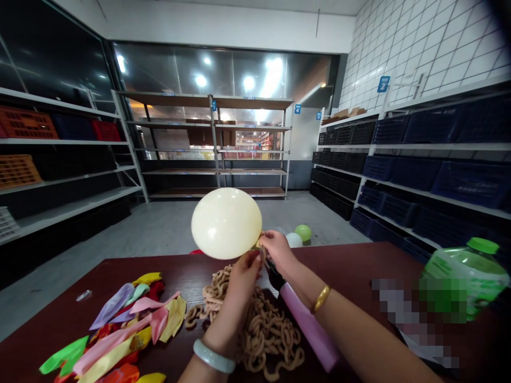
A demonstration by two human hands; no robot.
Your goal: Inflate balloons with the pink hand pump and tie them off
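Observation:
A pale yellow inflated balloon [226,223] is held by its neck at its lower right. My right hand [275,246] pinches the neck from the right. Just below, my left hand [246,271] has its fingers closed on a strand of brown cord at the neck. A heap of brown cord [271,335] lies on the dark red table [343,276] under my hands. To the left is a pile of uninflated balloons [115,340] in several colours. A pink-purple tube with a black end [307,327] lies beneath my right forearm.
A green-capped bottle [465,276] stands at the table's right, near a pixelated patch. White and green balloons [303,232] are on the floor beyond the table. Racks with crates [403,170] line both sides; a shelf unit [251,127] stands at the back.

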